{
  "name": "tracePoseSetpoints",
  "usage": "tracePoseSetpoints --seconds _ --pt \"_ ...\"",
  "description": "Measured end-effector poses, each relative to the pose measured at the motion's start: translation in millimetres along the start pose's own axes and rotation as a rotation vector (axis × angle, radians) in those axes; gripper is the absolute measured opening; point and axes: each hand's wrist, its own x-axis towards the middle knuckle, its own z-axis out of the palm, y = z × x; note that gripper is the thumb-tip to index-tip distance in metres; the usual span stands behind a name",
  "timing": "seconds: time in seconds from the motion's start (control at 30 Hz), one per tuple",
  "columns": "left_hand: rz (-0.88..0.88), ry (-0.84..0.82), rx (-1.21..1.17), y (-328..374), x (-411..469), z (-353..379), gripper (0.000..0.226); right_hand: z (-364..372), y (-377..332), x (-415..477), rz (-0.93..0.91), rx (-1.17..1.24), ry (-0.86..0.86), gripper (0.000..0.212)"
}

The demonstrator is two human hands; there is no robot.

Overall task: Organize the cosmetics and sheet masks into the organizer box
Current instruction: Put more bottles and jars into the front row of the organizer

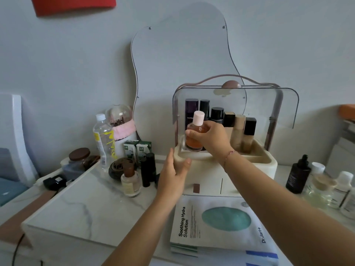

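From the head camera, the right hand (208,135) is closed around an amber toner bottle (194,140) with a pale pink cap (198,118), held upright with its long axis vertical and the cap pointing up, at the near left corner of the organizer box (226,167) top compartment. Behind it, dark and beige bottles stand upright in a row. The clear lid (286,104) is swung up. The left hand (173,176) lies open, palm against the box's left side. A stack of sheet masks (219,225) lies flat on the marble worktop (86,206), just in front of the box, printed text running near to far.
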Motion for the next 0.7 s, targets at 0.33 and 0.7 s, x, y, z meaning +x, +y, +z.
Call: tracePoseSetpoints --seconds 0.33,0.7 --pt "-0.004 0.01 -0.062 -2 1 1 0.076 14 7 5 0.117 -0.204 -0.027 0.044" --pt "0.023 0.759 0.141 -60 -1 -72 0.067 -4 10 5 0.143 -0.242 -0.231 0.034"
